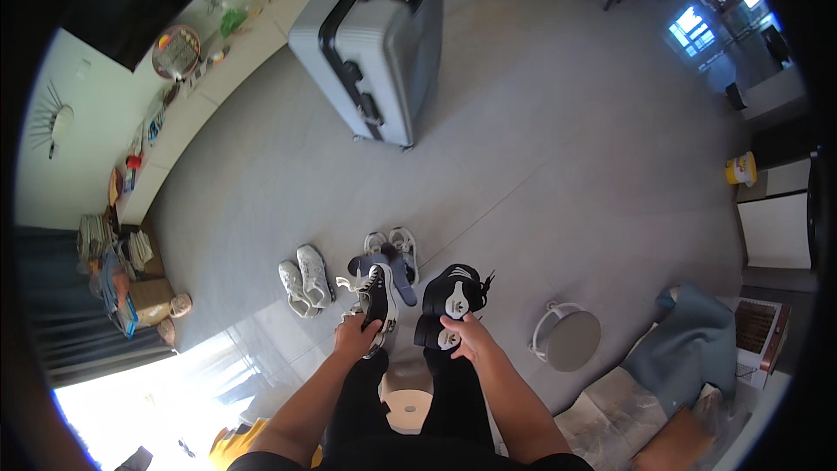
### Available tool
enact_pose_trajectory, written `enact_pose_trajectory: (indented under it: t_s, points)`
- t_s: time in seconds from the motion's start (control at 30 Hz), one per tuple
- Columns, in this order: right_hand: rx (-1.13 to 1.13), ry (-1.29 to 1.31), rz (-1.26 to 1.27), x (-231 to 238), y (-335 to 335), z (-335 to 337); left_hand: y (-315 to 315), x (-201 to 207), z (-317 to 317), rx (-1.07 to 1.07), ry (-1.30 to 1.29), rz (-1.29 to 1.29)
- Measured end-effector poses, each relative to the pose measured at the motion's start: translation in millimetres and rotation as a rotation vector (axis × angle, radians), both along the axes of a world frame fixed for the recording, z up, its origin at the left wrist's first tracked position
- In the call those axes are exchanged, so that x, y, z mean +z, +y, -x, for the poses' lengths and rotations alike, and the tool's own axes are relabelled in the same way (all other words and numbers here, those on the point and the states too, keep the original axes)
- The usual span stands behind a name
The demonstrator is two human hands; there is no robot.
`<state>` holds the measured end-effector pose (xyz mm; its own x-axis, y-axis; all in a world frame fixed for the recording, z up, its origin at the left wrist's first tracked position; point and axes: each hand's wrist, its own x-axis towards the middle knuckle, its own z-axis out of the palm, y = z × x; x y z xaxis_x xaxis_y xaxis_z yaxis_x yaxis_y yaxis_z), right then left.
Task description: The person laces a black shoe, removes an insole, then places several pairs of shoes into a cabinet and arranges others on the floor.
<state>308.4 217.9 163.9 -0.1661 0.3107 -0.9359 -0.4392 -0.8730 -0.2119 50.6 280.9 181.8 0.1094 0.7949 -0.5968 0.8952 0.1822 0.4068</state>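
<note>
- Black-and-white shoe, in the left hand in front of the person's knees; its pale sole faces right and its white laces hang loose on the left.
- The left hand is closed around the near end of this shoe, thumb lying along it.
- The black shoes, a pair with white heel patches, sit side by side just right of it, heels toward the person, dark laces sticking out at the right.
- The right hand is partly open, thumb and fingers at the heel of the nearer black shoe; how firm its hold is, I cannot tell.
- Just beyond the left hand's shoe, grey-blue slippers lie on the floor, partly hidden by it.
- Grey sneakers stand right behind the slippers.
- White shoes stand together to the left, apart from the others.
- Between the person's legs shows a pale round top with a small slot.
- A round grey stool stands to the right, near a blue-grey cloth.
- Farther off, a large silver suitcase stands upright.
- A yellow tub is at the far right.
</note>
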Motion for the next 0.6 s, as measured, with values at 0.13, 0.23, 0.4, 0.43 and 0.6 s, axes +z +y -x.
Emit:
enact_pose_trajectory:
  t_s: [0.13,0.23,0.4,0.43,0.6]
  points:
    - [-0.170,0.246,-0.236,110.7,-19.0,-68.0,16.8,118.8,-57.9,-0.111,-0.137,-0.019]
    - [-0.197,0.176,-0.385,165.1,-17.3,-113.8,31.8,187.7,-121.5,-0.178,-0.193,-0.053]
    - [-0.059,-0.235,-0.334,226.8,17.8,-199.2,74.2,228.9,-220.8,-0.205,-0.322,-0.144]
    - [-0.019,-0.308,-0.337,231.9,24.0,-218.3,86.7,234.7,-243.0,-0.181,-0.335,-0.142]
    - [0.520,-0.646,-0.423,279.5,68.5,-328.3,158.1,251.0,-364.0,-0.104,-0.427,-0.150]
